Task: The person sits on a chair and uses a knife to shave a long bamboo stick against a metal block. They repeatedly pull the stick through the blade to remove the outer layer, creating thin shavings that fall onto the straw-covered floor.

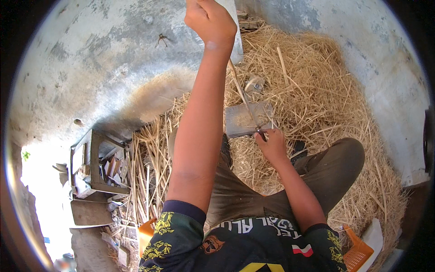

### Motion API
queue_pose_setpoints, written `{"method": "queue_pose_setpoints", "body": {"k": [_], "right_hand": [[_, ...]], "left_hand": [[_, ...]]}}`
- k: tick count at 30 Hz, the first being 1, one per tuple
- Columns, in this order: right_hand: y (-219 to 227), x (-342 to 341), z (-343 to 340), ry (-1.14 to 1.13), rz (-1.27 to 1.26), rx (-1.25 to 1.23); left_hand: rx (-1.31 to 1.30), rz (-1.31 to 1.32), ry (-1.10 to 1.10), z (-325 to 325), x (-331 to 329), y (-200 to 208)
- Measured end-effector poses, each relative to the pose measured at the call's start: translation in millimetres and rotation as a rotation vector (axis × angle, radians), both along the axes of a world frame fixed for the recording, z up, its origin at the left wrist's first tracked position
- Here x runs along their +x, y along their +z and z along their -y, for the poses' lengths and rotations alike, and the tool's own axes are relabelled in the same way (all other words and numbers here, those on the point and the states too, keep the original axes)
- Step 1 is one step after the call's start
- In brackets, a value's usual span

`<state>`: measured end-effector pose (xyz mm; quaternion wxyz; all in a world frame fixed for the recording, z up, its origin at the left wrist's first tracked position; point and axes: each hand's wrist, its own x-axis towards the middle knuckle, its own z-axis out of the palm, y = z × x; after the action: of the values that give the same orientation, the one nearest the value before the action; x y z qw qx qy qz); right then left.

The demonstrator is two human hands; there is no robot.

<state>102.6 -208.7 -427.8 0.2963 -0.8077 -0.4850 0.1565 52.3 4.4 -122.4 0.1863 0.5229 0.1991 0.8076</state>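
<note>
My left hand [212, 21] is raised high at the top of the view, fingers curled closed. A long pale strip of split bamboo or cane [242, 94] runs down from behind its wrist; the upper end is hidden by the hand. Below, the strip passes over a grey rectangular block [234, 128] to my right hand [273, 144]. The right fingers are closed around a small dark-handled knife [261, 134], which meets the strip near the block's front edge. Thin shavings lie on top of the block.
Straw-like shavings [317, 86] are heaped around my legs and against the walls. Longer strips [141, 167] lie at the left, beside a wooden frame [95, 158] with scraps in it. An orange plastic basket [358, 249] is at the lower right. A whitish lump [254, 84] sits behind the block.
</note>
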Motion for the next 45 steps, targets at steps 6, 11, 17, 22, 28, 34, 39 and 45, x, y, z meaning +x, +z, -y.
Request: {"method": "queue_pose_setpoints", "body": {"k": [6, 11, 17, 22, 28, 34, 39, 45], "right_hand": [[13, 1, -7, -0.11, -0.085, -0.157], [27, -3, -9, -0.109, -0.044, -0.373], [-36, -1, -10, 0.071, -0.192, -0.444], [-51, -4, -5, 0.169, -0.284, -0.552], [-65, -15, -19, 0.252, -0.186, -0.384], [-115, -35, -77, 0.391, 0.014, -0.218], [-176, -61, -106, 0.612, 0.301, -0.261], [-192, -74, -114, 0.601, 0.35, -0.362]], "left_hand": [[0.096, 0.022, -0.001, 0, 5, -3], [0.129, 0.038, 0.01, 6, 9, -1], [0.137, -0.001, 0.036, 2, 8, -4], [0.124, -0.035, 0.054, -2, 1, -8], [0.227, 0.053, 0.058, -11, 8, -5], [0.073, -0.036, 0.021, 5, 5, -3], [-0.349, 0.233, -0.327, 43, -2, 16], [-0.098, 0.032, -0.308, 0, -48, -9]]}}
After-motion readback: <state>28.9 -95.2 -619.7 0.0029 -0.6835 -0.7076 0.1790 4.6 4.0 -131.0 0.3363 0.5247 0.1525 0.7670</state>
